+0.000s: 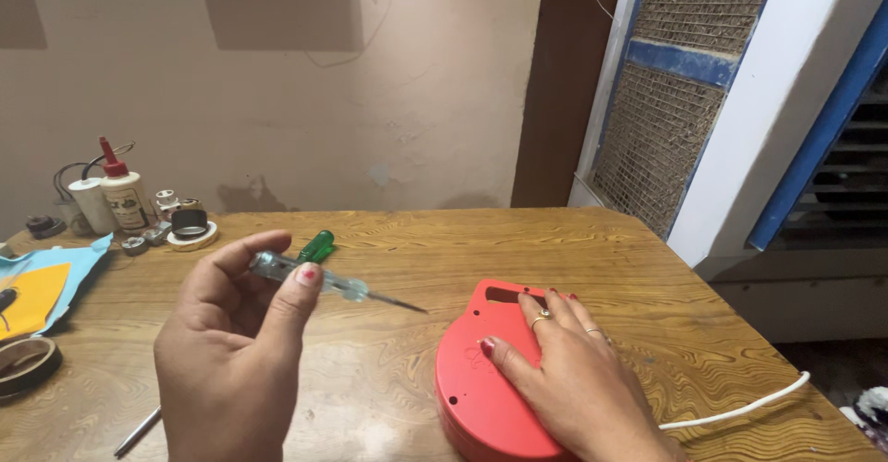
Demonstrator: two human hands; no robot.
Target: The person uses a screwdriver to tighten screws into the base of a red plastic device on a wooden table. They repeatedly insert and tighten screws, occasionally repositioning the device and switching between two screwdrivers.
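Fingers of the left hand [231, 351] are being closed around a tester screwdriver [338, 280], whose clear barrel is being pinched between thumb and forefinger while its green cap is being left free at the far end. Its thin metal tip is being pointed right and slightly down, toward the red round housing [481, 397], and is being kept in the air, apart from the plastic. That housing is being pressed flat onto the wooden table [416, 240] at the near right by the right hand [573, 379], whose fingers are being spread wide and laid on the lid rather than curled around anything, apparently so that the casing is being kept from sliding. A white cable [740, 406] is being trailed off to the right from beneath that hand. A glue bottle [123, 194] and a roll of tape [191, 229] are being kept at the far left, well apart from both hands, beside blue and yellow sheets [46, 282].
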